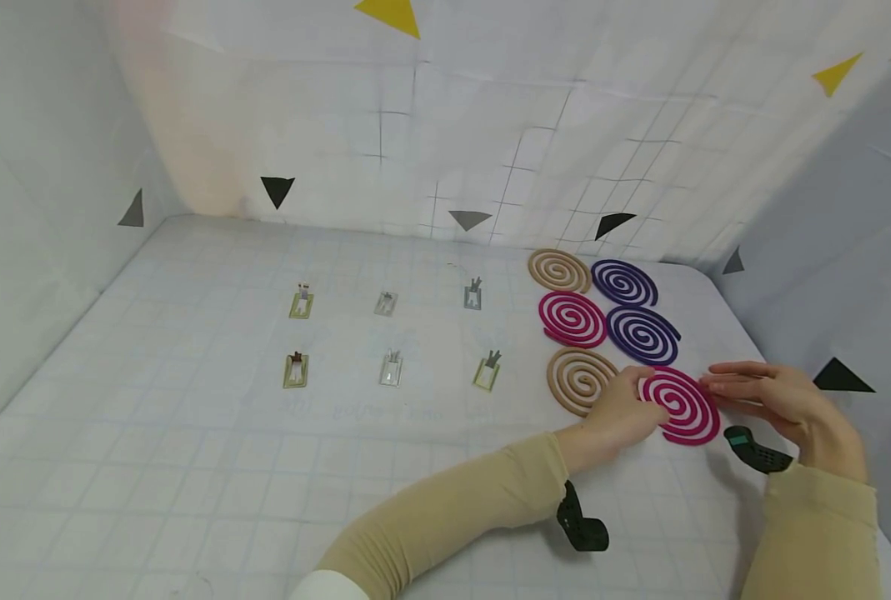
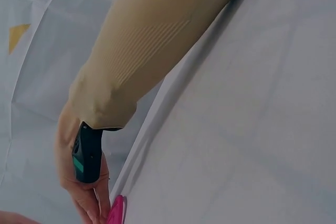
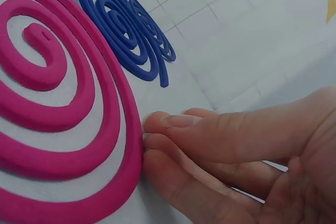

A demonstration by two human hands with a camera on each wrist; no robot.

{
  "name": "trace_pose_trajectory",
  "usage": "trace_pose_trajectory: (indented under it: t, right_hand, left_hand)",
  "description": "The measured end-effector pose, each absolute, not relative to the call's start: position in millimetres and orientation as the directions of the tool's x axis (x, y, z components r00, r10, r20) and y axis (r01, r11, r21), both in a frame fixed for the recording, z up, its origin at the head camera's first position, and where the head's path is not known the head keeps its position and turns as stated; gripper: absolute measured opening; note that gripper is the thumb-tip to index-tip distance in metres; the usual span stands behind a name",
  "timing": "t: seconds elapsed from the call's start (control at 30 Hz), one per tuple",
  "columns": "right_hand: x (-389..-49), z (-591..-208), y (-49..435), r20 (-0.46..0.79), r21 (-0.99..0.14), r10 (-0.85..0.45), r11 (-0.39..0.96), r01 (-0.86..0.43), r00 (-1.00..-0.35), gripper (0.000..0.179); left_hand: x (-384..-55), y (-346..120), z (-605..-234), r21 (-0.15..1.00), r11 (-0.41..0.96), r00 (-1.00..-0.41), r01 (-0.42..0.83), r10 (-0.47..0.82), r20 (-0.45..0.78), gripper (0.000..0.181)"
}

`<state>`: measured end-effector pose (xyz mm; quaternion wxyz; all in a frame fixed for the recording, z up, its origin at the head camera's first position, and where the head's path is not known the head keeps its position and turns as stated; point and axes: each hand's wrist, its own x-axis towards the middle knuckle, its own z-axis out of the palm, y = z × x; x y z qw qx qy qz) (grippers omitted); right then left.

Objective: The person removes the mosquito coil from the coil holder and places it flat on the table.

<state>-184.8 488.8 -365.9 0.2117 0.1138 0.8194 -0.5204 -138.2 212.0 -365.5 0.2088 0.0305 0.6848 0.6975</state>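
At the right of the table lies a pink spiral mosquito coil, with both hands at its rim. My left hand reaches in from the left, thumb and forefinger spread apart at the coil's left edge. Against the right edge rest the straight, bunched fingertips of my right hand; the right wrist view shows them touching the pink coil. A tan coil lies flat beside the left hand, partly covered by it. Just behind the pink coil is a blue-purple coil.
Farther back lie another pink coil, a second blue-purple coil and a second tan coil. Several small metal stands, including a gold one and a silver one, form two rows at left. White walls enclose the table.
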Motion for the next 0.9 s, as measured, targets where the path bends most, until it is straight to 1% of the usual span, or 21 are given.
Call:
trace_pose_trajectory:
  t: [0.2, 0.4, 0.63, 0.9]
  right_hand:
    - [-185.6, -366.6, 487.9, -0.460, -0.804, -0.014, 0.431, 0.410, -0.888, 0.043]
    - [-186.6, -366.2, 486.5, -0.456, -0.799, -0.018, 0.448, 0.400, -0.890, 0.044]
    - [-189.3, -367.2, 486.3, -0.443, -0.803, -0.019, 0.454, 0.387, -0.896, 0.044]
    - [-191.1, -369.5, 488.8, -0.453, -0.782, 0.009, 0.476, 0.402, -0.891, 0.059]
  left_hand:
    - [-140.7, 209.5, -367.6, 0.975, 0.047, -0.922, -0.217, 0.319, -0.221, 0.056]
    - [-143.3, 208.0, -368.5, 0.974, 0.041, -0.916, -0.222, 0.333, -0.223, 0.056]
    - [-143.2, 208.4, -368.7, 0.977, 0.064, -0.925, -0.202, 0.317, -0.212, 0.056]
    - [-143.4, 208.4, -366.6, 0.978, 0.029, -0.934, -0.204, 0.294, -0.204, 0.054]
